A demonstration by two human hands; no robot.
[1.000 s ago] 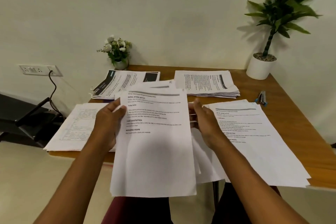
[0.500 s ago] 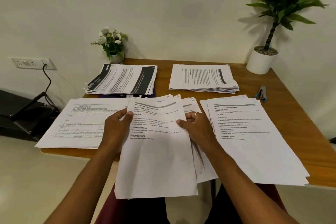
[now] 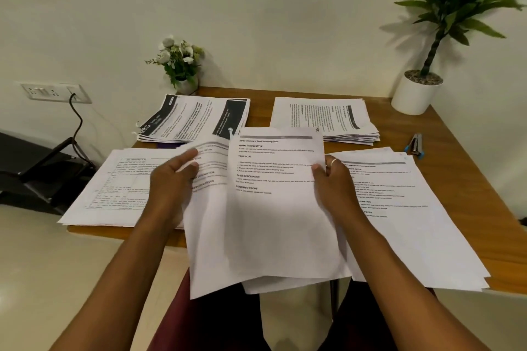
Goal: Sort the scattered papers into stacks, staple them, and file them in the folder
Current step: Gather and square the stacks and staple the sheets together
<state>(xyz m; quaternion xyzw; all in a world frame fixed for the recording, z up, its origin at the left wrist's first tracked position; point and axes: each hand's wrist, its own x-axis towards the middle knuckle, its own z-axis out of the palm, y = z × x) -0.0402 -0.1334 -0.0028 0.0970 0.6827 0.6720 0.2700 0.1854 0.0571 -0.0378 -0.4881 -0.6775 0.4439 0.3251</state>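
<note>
I hold a loose bunch of printed sheets point(image 3: 273, 225) over the table's near edge. My left hand point(image 3: 171, 179) grips one sheet point(image 3: 208, 208) by its left side and pulls it away from the rest. My right hand point(image 3: 333, 179) pinches the remaining sheets at their right edge. On the wooden table point(image 3: 462, 157) lie several stacks: a table-printed stack point(image 3: 114, 188) at near left, a dark-banded stack point(image 3: 196, 120) at far left, a text stack point(image 3: 325, 120) at far right and a large stack point(image 3: 405, 208) at near right. A blue stapler point(image 3: 415, 145) lies at the right.
A small flower pot point(image 3: 182, 65) stands at the table's back left and a tall plant in a white pot point(image 3: 416, 91) at the back right corner. A wall socket point(image 3: 54, 92) with a cable and a dark stand point(image 3: 37, 168) are left of the table.
My left hand has drawn the top sheet off to the left, uncovering another printed sheet that the right hand holds. The bunch has spread apart.
</note>
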